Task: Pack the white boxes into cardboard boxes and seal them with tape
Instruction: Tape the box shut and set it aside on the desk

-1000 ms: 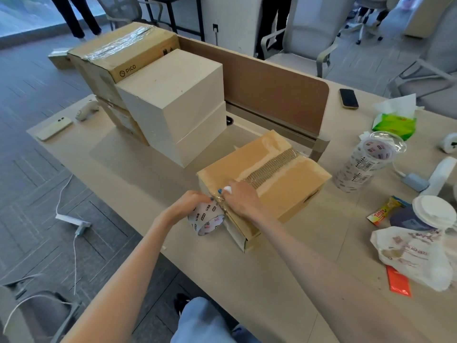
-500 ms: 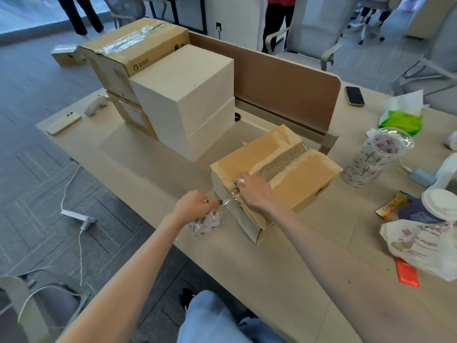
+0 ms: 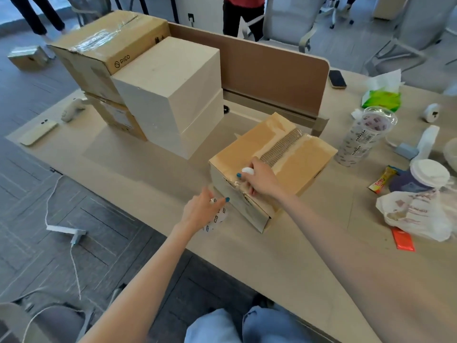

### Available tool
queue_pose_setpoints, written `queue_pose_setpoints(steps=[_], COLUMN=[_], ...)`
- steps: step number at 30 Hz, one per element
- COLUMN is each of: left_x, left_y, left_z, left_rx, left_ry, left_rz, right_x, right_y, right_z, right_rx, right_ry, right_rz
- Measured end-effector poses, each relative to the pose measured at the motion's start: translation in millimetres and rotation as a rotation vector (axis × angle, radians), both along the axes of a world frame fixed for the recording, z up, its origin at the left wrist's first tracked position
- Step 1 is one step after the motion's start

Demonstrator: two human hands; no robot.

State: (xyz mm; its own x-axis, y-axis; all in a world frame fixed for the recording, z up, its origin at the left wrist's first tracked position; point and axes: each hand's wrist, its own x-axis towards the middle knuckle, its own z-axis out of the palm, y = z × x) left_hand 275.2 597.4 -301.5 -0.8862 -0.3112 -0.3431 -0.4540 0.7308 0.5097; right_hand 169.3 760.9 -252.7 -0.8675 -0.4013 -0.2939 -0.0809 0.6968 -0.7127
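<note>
A closed cardboard box [image 3: 296, 154] lies in front of me with clear tape along its top seam. My right hand [image 3: 259, 180] rests on the box's near top edge, fingers curled, pinching a small white object [image 3: 247, 170] against the tape there. My left hand [image 3: 201, 211] grips a clear tape roll [image 3: 217, 220] just left of the box, low over the table. Two white boxes [image 3: 170, 95] stand stacked further back. Behind them sit two cardboard boxes, the upper one [image 3: 106, 43] taped shut.
A brown divider panel [image 3: 272, 68] crosses the table [image 3: 284, 256] behind the box. To the right stand a tape-roll stack [image 3: 363, 137], lidded cup [image 3: 429, 173], plastic bag [image 3: 418, 216], tissues [image 3: 382, 97] and a phone [image 3: 336, 79]. A phone [image 3: 39, 132] and controller [image 3: 73, 110] lie far left.
My left hand has carried the tape roll a little down and away from the box's corner. My right hand has stayed on the box's near edge.
</note>
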Motion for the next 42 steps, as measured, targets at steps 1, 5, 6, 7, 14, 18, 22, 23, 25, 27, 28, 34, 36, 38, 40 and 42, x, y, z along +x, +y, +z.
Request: queue_pose_setpoints(steps=[1,5,6,7,14,18,22,23,25,27,28,34,36,38,40,42], left_x=[2,7,5,3,-10,-18,-17,-15,-12,-10,-10,-10,-10,-10,-10,-10], left_y=[-3,-19,-22,-25,-25,-26,-26,-26,-26,-26,-25,-23,-24,-24,-24,-25], left_z=[-1,-1,-1,-1,-7,-7,-8,-8,-8,-6,-6,-4,-3,-4,-4,-3], left_rx=[0.037,0.174,0.212,0.258,0.342,0.343,0.373,0.373,0.363,0.346,0.336,0.276,0.267,0.271,0.260,0.230], left_ry=[0.008,0.046,0.050,0.058,0.050,-0.001,0.011,0.017,0.032,0.044,0.049,0.044,0.055,0.065,0.065,0.068], left_rz=[-0.029,-0.190,-0.211,-0.215,-0.191,-0.208,-0.192,-0.184,-0.180,-0.180,-0.180,-0.183,-0.191,-0.203,-0.220,-0.240], right_x=[3,20,24,28,47,67,80,82,83,83,83,80,84,91,97,102], right_y=[1,-6,-7,-9,-15,-21,-33,-37,-46,-53,-56,-65,-61,-52,-41,-31], right_z=[2,5,6,8,1,4,7,6,1,-4,-7,-8,-4,-1,1,1], right_rx=[-0.060,0.014,0.056,0.065,0.218,0.349,0.449,0.479,0.546,0.642,0.702,0.854,0.871,0.901,0.906,0.856], right_ry=[-0.038,-0.082,-0.085,-0.116,-0.011,0.114,0.235,0.277,0.361,0.423,0.444,0.465,0.460,0.442,0.397,0.350], right_rz=[-0.039,0.036,0.064,0.059,0.031,0.040,0.061,0.073,0.097,0.128,0.147,0.196,0.202,0.217,0.207,0.152])
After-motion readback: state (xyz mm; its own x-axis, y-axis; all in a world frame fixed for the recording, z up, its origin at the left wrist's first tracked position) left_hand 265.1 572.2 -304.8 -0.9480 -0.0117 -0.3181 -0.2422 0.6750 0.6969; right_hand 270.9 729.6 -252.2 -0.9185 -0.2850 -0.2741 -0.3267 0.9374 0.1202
